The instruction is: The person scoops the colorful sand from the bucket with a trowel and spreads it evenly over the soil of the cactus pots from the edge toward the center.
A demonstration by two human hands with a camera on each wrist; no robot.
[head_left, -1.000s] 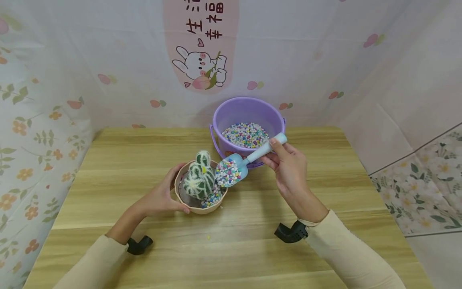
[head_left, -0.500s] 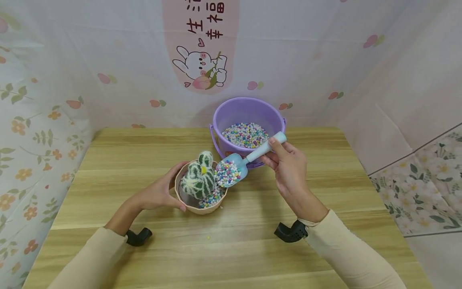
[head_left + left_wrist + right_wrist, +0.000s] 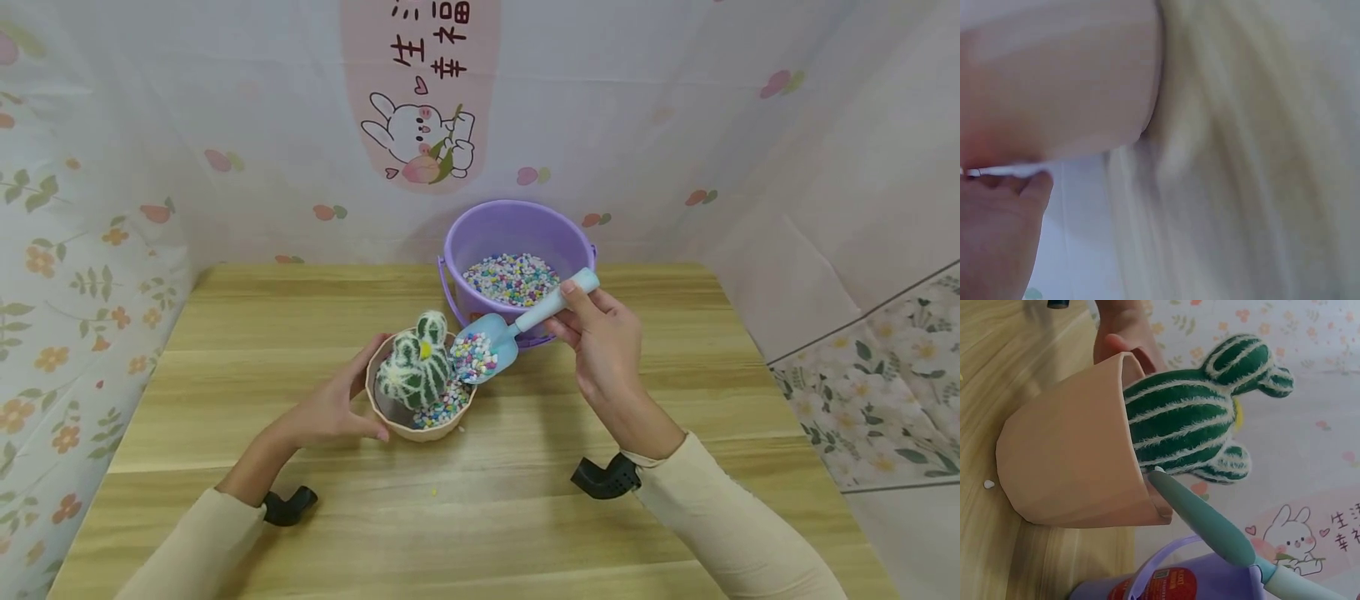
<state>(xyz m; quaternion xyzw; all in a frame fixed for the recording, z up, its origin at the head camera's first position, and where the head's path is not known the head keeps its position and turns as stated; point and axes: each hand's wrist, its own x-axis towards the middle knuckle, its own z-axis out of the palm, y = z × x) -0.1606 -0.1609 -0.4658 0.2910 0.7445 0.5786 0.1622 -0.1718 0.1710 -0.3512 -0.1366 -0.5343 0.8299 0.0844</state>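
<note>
My left hand (image 3: 330, 408) holds a peach-coloured flowerpot (image 3: 1066, 450) at its left side, thumb at the front of the rim. In the pot stands a fuzzy green-and-white striped artificial cactus (image 3: 414, 367). Multicoloured pebbles (image 3: 442, 404) lie on the pot's right side, beside the cactus; grey bottom shows at the left. My right hand (image 3: 609, 350) pinches the handle of a light blue scoop (image 3: 506, 333), whose blade carries more pebbles and has its tip over the pot's right rim. The left wrist view is blurred; part of the hand (image 3: 997, 231) shows beside the pot (image 3: 1054, 81).
Behind the scoop a purple bucket (image 3: 461, 279) with a layer of mixed pebbles stands against the patterned backdrop, its handle (image 3: 447, 287) hanging down. One yellow pebble (image 3: 433, 492) lies on the wooden table (image 3: 495, 533), and a white one (image 3: 989, 484) lies by the pot.
The cactus first shifts left at its base, and its top now leans slightly further right. The scoop stays over the pot's rim with its blade tilted slightly more. Both hands keep their holds.
</note>
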